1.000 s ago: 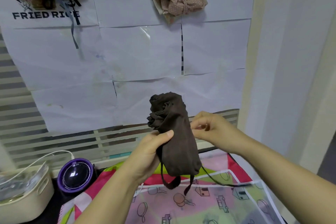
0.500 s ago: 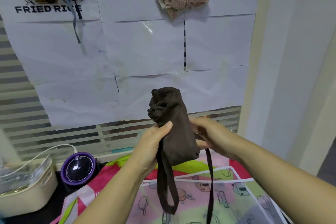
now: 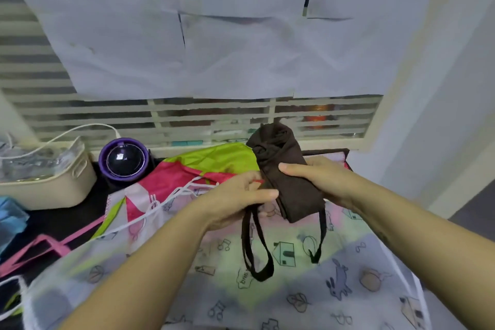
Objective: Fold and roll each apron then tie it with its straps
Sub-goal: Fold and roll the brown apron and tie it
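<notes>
**Item: brown apron (image 3: 289,177), stage of work.** Folding and rolling look finished. The cloth is a tight upright bundle with a twisted, bunched top. Tying is not done, since no strap goes round the roll and no knot shows. What is left, as I judge it, is to wind the straps about the bundle and knot them. After that come the other aprons lying below.

**Position.** The roll is held in the air above the bench (image 3: 80,217), over the far part of a printed apron (image 3: 294,289). It touches nothing but the two hands.

**Hands.** The left hand (image 3: 238,198) grips the roll's lower left edge, thumb pressed along the cloth and fingers curled behind. The right hand (image 3: 318,182) clasps the middle from the other side, thumb across the front and fingers wrapped round the back.

**Appearance.** The cloth is dark brown, matt, soft and thin, and creased where it gathers at the top. The straps (image 3: 254,249) hang slack beneath it. One forms a long loop on the left, and a single narrow length drops on the right.

**Also present.**
- A pink and green apron (image 3: 203,166) with a white cord (image 3: 160,203), unrolled.
- A beige basket (image 3: 53,182).
- A purple round device (image 3: 123,159).
- Paper sheets (image 3: 241,48) on the wall.
</notes>
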A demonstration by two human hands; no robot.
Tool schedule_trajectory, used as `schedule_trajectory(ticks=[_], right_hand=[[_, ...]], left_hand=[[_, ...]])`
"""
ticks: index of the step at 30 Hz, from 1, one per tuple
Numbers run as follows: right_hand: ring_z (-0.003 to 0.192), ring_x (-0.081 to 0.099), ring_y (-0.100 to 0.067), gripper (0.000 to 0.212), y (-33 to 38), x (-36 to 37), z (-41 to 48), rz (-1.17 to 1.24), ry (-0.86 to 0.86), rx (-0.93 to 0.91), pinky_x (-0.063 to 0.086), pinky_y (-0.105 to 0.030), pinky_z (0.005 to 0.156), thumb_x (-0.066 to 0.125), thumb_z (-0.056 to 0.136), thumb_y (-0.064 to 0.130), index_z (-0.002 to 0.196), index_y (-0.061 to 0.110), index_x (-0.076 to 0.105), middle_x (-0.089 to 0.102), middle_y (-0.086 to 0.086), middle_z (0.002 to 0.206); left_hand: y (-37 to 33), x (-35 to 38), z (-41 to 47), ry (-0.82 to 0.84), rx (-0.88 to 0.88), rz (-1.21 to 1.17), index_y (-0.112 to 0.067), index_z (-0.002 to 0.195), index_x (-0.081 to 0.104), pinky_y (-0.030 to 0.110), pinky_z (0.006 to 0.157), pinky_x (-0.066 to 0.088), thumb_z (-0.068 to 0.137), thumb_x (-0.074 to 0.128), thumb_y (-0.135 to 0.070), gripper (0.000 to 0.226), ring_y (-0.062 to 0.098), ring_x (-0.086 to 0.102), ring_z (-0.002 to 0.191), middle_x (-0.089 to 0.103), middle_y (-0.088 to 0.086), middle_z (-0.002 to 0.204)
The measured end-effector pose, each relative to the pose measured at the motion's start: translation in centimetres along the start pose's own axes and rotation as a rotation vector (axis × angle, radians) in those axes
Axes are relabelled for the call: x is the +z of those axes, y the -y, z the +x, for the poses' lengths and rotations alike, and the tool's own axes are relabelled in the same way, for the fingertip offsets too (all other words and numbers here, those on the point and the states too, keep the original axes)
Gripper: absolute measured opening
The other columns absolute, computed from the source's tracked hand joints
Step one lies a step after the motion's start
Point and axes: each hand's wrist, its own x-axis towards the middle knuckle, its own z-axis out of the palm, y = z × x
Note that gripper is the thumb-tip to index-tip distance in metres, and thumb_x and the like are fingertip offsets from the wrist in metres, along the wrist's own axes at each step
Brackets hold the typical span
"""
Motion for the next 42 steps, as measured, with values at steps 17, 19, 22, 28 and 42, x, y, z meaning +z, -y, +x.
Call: schedule_trajectory(ticks=[17,19,22,28,42], right_hand=[[0.053,0.066,-0.018,0.024,1.1,-0.2,1.7,0.430,0.092,0.265,0.054,-0.024,0.047,0.062,0.084,0.028,0.090,0.005,0.067,0.070,-0.009,0.070],[0.052,0.065,-0.019,0.028,1.3,-0.2,1.9,0.447,0.113,0.274,0.054,-0.025,0.046,0.064,0.078,0.028,0.088,0.003,0.067,0.069,-0.011,0.069],[0.054,0.063,-0.020,0.030,1.5,-0.2,2.1,0.474,0.112,0.259,0.054,-0.026,0.051,0.067,0.072,0.032,0.083,0.004,0.070,0.067,-0.011,0.070],[0.056,0.063,-0.022,0.029,1.7,0.1,2.6,0.512,0.085,0.198,0.049,-0.025,0.050,0.065,0.072,0.034,0.071,0.007,0.074,0.067,-0.010,0.072],[0.082,0.056,-0.026,0.067,-8.8,6.0,5.7,0.411,0.088,0.429,0.043,-0.032,0.072,0.094,0.033,0.043,0.087,0.007,0.077,0.069,-0.018,0.109]], left_hand=[[-0.4,-6.7,1.3,0.001,0.082,0.214,-0.026,0.069,0.067,0.027,0.089,0.044,0.090,0.054,-0.002,0.035,0.021,0.062,0.093,0.067,-0.001,0.080],[-0.9,-6.1,1.7,-0.096,0.138,0.526,-0.034,0.070,0.072,0.040,0.090,0.045,0.092,0.052,-0.006,0.041,0.033,0.059,0.092,0.067,-0.001,0.091],[-1.3,-4.9,2.4,-0.151,0.222,0.756,-0.045,0.082,0.065,0.051,0.105,0.037,0.090,0.054,-0.016,0.032,0.017,0.055,0.093,0.055,-0.012,0.101],[-0.3,-2.3,3.0,-0.103,0.162,0.501,-0.022,0.112,0.065,0.043,0.118,0.017,0.088,0.051,-0.034,0.031,0.010,0.043,0.125,0.052,-0.010,0.129],[3.8,-9.7,-3.1,-0.331,-0.146,0.694,-0.020,0.059,0.044,0.029,0.064,0.034,0.092,0.048,-0.044,0.041,0.015,0.041,0.064,0.047,-0.002,0.068]])
